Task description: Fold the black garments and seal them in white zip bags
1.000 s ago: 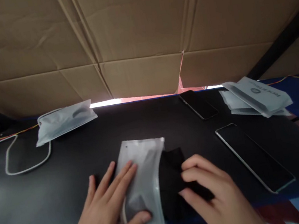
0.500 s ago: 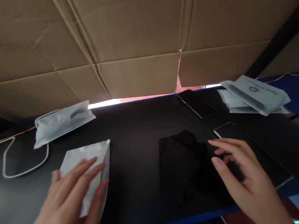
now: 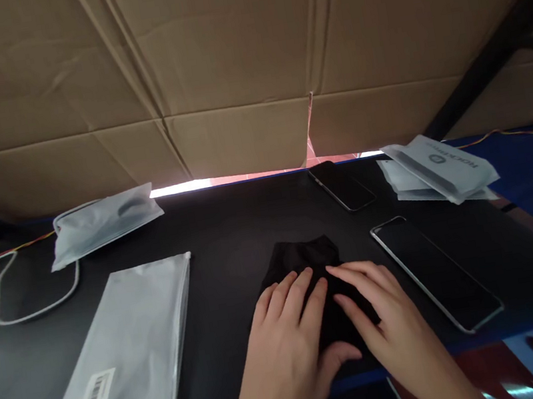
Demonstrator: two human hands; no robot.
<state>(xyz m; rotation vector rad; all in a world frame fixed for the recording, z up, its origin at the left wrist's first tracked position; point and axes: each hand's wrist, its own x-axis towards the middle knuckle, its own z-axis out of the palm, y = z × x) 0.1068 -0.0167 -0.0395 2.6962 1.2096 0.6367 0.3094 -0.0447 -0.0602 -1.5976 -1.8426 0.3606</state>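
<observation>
A black cloth item [image 3: 305, 254] lies near the table's front edge. My left hand [image 3: 289, 344] rests on it palm down, fingers spread and thumb out to the right. Beside it my right hand [image 3: 391, 314] touches the cloth's right side with its fingers apart. Left of my hands is a flat white zip bag [image 3: 131, 335] with a barcode label. A phone with a clear edge [image 3: 440, 273] lies to the right of my right hand.
Farther back lie another phone [image 3: 342, 185], a stack of white pouches [image 3: 448, 167] at the right and a filled white bag [image 3: 108, 223] at the left. A white cable [image 3: 39, 314] loops beside that bag. Cardboard [image 3: 222, 45] stands behind the black table [image 3: 220, 227].
My left hand has left the white bag and moved right onto the black cloth. My right hand has moved left onto the cloth, uncovering the nearer phone. The view has shifted slightly.
</observation>
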